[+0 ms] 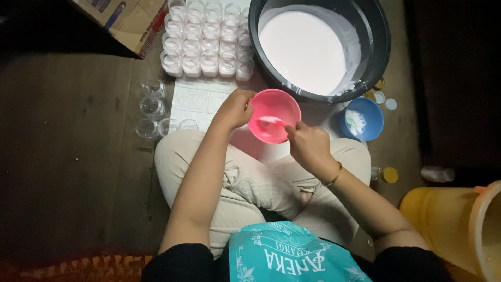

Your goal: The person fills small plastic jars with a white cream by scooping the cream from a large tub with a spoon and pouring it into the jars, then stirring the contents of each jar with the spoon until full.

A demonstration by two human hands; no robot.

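My left hand (236, 107) grips the left rim of a pink plastic bowl (279, 107) held over a white textured mat (195, 98). My right hand (308, 143) holds a spoon (271, 122) whose tip dips into a little white liquid in the bowl's bottom. Just beyond stands a large black basin (377, 36) filled with white liquid. Several small clear cups (209, 42) filled with the white liquid stand in rows at the top.
Empty clear cups (152, 107) stand left of the mat on the dark wooden floor. A blue bowl (371, 122) sits right of the pink one, with small lids (390, 104) nearby. A yellow bucket (459, 224) is at lower right, a cardboard box (130, 21) at upper left.
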